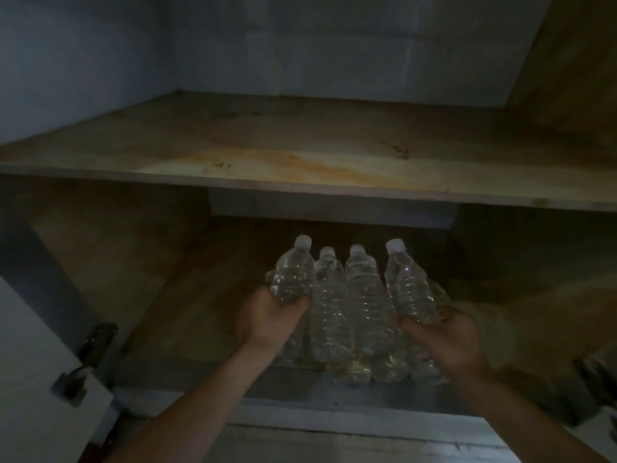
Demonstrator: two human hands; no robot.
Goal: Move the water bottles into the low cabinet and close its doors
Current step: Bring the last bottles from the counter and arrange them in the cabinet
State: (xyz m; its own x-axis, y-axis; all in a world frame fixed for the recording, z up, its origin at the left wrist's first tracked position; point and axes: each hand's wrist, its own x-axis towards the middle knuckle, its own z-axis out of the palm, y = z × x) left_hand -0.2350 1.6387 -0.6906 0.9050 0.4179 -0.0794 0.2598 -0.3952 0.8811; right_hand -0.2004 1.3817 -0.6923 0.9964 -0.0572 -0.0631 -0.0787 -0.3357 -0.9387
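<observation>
White door [30, 379] of the low cabinet [100, 262] stands open at near left, with a metal hinge [96, 342] on its inner edge. A second hinge [594, 372] shows blurred at near right; its door is out of frame. A pale front sill [334, 417] runs across the bottom of the opening, and both bare forearms cross over it into the lower compartment. Left hand [267, 317] wraps the lower body of the left bottle [293, 275], thumb on the front, fingers curled behind. Right hand [447, 339] grips the right bottle [409, 289] near its base, fingers curled round it, the cap end leaning slightly left. Both bottles are clear plastic with white caps and water inside. Cannot tell whether either held bottle rests on the floor or is lifted. Between them the two middle bottles [364, 295] stand upright, touching each other and the held ones. More bottles sit partly hidden behind the hands and at the outer sides. All are inside the lower compartment, near its front, on the wooden floor. Above, a stained wooden shelf [300, 155] spans the cabinet. Farthest back is a grey back wall [300, 45]. Scene dim, edges blurred.
</observation>
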